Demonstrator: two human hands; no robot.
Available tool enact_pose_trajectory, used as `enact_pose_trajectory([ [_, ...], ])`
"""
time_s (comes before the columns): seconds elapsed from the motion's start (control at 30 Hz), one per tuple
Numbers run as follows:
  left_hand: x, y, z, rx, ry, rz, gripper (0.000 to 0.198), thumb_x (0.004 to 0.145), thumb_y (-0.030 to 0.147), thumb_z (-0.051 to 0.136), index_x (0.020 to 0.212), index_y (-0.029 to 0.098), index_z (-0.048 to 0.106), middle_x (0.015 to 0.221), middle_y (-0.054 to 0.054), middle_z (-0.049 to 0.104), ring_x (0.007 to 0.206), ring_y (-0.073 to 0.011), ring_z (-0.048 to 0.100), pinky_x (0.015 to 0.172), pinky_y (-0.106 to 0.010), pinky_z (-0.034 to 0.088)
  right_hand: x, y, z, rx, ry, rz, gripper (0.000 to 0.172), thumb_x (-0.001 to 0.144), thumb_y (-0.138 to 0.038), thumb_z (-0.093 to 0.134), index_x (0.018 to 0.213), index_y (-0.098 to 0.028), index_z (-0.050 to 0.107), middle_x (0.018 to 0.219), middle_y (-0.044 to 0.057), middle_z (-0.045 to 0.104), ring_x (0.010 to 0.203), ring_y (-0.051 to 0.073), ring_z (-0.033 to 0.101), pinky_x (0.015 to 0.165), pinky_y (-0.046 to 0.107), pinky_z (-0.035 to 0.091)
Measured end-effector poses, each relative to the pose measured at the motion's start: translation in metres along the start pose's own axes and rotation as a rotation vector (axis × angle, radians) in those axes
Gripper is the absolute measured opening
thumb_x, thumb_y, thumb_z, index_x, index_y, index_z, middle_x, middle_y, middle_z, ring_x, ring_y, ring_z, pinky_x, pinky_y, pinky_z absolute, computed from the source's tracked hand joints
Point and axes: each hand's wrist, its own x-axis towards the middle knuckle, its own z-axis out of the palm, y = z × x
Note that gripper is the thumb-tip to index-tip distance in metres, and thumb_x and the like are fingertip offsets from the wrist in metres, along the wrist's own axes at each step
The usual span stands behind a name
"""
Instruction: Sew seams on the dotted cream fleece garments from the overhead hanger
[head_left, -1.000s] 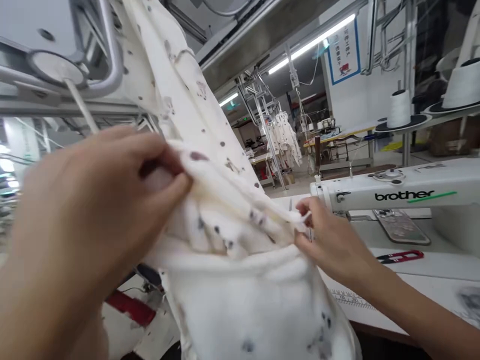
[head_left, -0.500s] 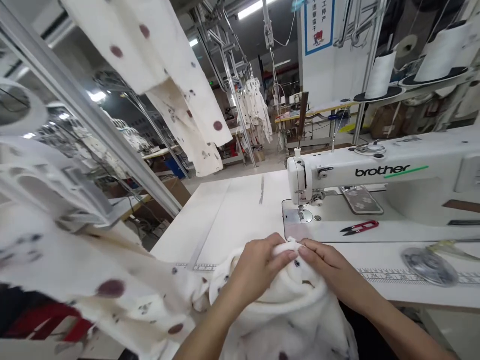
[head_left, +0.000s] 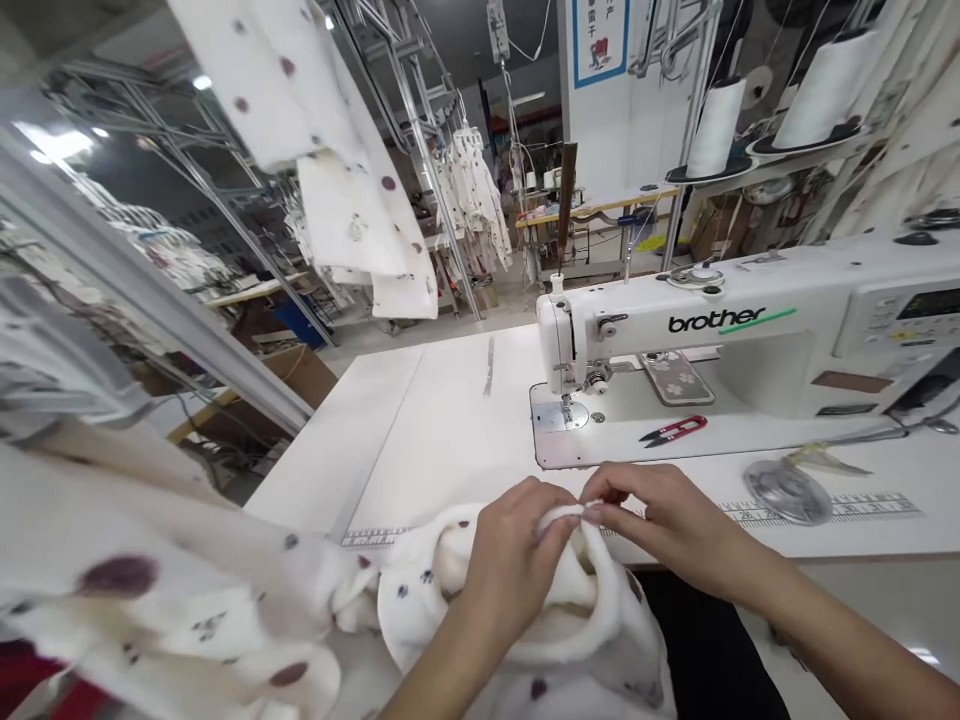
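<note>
A cream garment (head_left: 592, 650) with dark spots and small paw-like marks lies bunched at the table's front edge. My left hand (head_left: 517, 545) is closed on its rolled edge, thumb and fingers pinching the fabric. Close beside it, my right hand (head_left: 645, 515) pinches the same edge, and the fingertips of both hands almost meet. Beyond them stands a white sewing machine (head_left: 675, 330) marked "brother", its needle and presser foot (head_left: 568, 405) above a metal plate. Red-handled thread snips (head_left: 673, 431) rest on the machine bed.
More spotted fabric (head_left: 187, 590) hangs at my left, and another piece (head_left: 322, 160) hangs overhead. A metal post (head_left: 165, 270) slants along the left. On the white table (head_left: 442, 420) are a printed ruler strip (head_left: 885, 503) and a clear round dish (head_left: 787, 490). Thread cones (head_left: 716, 130) stand at the back right.
The view has shifted, so the machine appears further left. My right hand has changed its grip, with its fingers now more arched above the edge. Both hands still hold the garment.
</note>
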Motion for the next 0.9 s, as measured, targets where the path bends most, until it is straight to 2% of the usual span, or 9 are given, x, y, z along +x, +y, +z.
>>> enact_pose_trajectory([
  [0.1, -0.001, 0.002, -0.003, 0.051, -0.060, 0.081, 0.017, 0.082, 0.017, 0.044, 0.079, 0.022, 0.060, 0.076, -0.003, 0.058, 0.072, -0.0164, 0.054, 0.063, -0.028, 0.042, 0.010, 0.002, -0.006, 0.212, -0.143, 0.115, 0.016, 0.082, -0.031, 0.055, 0.073, -0.018, 0.054, 0.065, -0.003, 0.058, 0.061, 0.011, 0.054, 0.054, 0.020, 0.039],
  [0.23, -0.005, -0.002, -0.003, -0.034, -0.044, 0.145, 0.017, 0.081, 0.014, 0.043, 0.080, 0.023, 0.057, 0.089, -0.006, 0.055, 0.072, -0.0146, 0.053, 0.061, -0.027, 0.043, 0.029, 0.013, -0.004, 0.646, -0.509, 0.320, 0.032, 0.071, -0.046, 0.062, 0.067, -0.016, 0.051, 0.050, -0.001, 0.057, 0.043, 0.011, 0.054, 0.040, 0.018, 0.039],
  [0.33, -0.010, -0.006, 0.001, -0.107, 0.008, 0.145, 0.016, 0.082, 0.012, 0.043, 0.082, 0.023, 0.055, 0.104, -0.006, 0.055, 0.087, -0.0155, 0.056, 0.071, -0.028, 0.046, 0.035, 0.023, 0.008, 0.819, -0.581, 0.457, 0.036, 0.067, -0.048, 0.063, 0.061, -0.015, 0.049, 0.041, -0.004, 0.050, 0.031, 0.006, 0.041, 0.031, 0.014, 0.028],
  [0.47, -0.013, -0.008, 0.006, -0.154, 0.068, 0.112, 0.013, 0.083, 0.013, 0.043, 0.082, 0.022, 0.053, 0.089, -0.003, 0.062, 0.087, -0.0158, 0.058, 0.077, -0.029, 0.046, 0.027, 0.026, 0.024, 0.905, -0.505, 0.518, 0.034, 0.068, -0.041, 0.063, 0.055, -0.017, 0.042, 0.036, -0.010, 0.033, 0.030, 0.002, 0.022, 0.032, 0.014, 0.016],
  [0.53, -0.011, -0.011, 0.008, -0.140, 0.152, 0.082, 0.013, 0.083, 0.013, 0.043, 0.081, 0.021, 0.053, 0.085, -0.002, 0.062, 0.084, -0.0145, 0.058, 0.074, -0.027, 0.046, 0.019, 0.022, 0.032, 0.829, -0.296, 0.377, 0.033, 0.074, -0.045, 0.057, 0.060, -0.017, 0.046, 0.044, -0.007, 0.039, 0.036, 0.004, 0.031, 0.037, 0.016, 0.025],
  [0.63, -0.003, -0.015, 0.013, -0.052, 0.323, 0.076, 0.015, 0.082, 0.010, 0.042, 0.084, 0.020, 0.054, 0.085, -0.001, 0.060, 0.083, -0.0130, 0.057, 0.072, -0.024, 0.045, 0.006, 0.011, 0.046, 0.613, 0.148, 0.171, 0.030, 0.081, -0.047, 0.049, 0.080, -0.018, 0.052, 0.068, -0.001, 0.051, 0.060, 0.011, 0.046, 0.056, 0.021, 0.038],
  [0.7, 0.006, -0.012, 0.012, -0.016, 0.398, 0.108, 0.016, 0.080, 0.009, 0.043, 0.084, 0.019, 0.054, 0.084, -0.001, 0.059, 0.082, -0.0124, 0.056, 0.072, -0.023, 0.044, 0.004, 0.003, 0.050, 0.479, 0.288, 0.158, 0.025, 0.079, -0.043, 0.054, 0.087, -0.020, 0.052, 0.077, 0.000, 0.052, 0.069, 0.013, 0.046, 0.061, 0.023, 0.038],
  [0.8, 0.026, 0.007, 0.000, -0.115, 0.437, 0.062, 0.010, 0.078, 0.010, 0.049, 0.080, 0.019, 0.054, 0.079, 0.000, 0.057, 0.077, -0.0109, 0.054, 0.069, -0.021, 0.043, 0.016, -0.008, 0.032, 0.576, 0.255, 0.140, 0.022, 0.076, -0.040, 0.057, 0.080, -0.019, 0.053, 0.072, -0.001, 0.052, 0.068, 0.014, 0.047, 0.061, 0.023, 0.038],
  [0.9, 0.048, 0.030, -0.027, -0.469, 0.312, -0.044, 0.015, 0.073, 0.021, 0.062, 0.084, 0.019, 0.053, 0.074, 0.002, 0.054, 0.065, -0.0084, 0.052, 0.056, -0.017, 0.041, 0.038, -0.017, -0.010, 0.831, 0.024, 0.054, 0.024, 0.072, -0.040, 0.061, 0.081, -0.018, 0.056, 0.069, -0.001, 0.054, 0.063, 0.013, 0.051, 0.058, 0.022, 0.040],
])
